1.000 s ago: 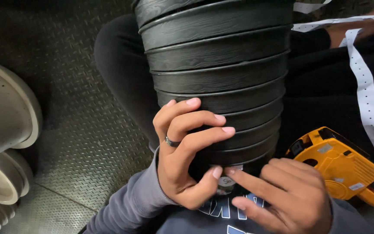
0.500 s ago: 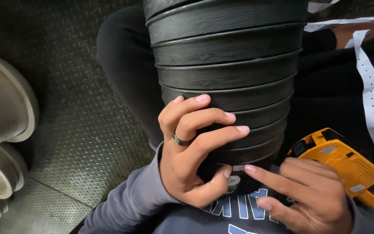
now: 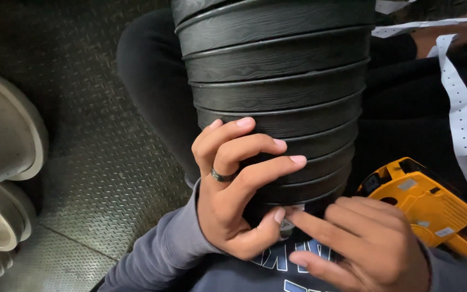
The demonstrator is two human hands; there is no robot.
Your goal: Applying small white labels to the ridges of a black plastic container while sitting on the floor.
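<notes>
Black nested pot stack, long axis running away from chest, narrow end nearest hands. Left hand curled round that end, gripping; right hand loose, forefinger touching small label under stack's end.

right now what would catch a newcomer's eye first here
A tall stack of black ribbed pots fills the centre, lying across the person's lap. The left hand grips its lower end while the right hand presses a fingertip by a small label there. A yellow label gun sits at the right.
</notes>
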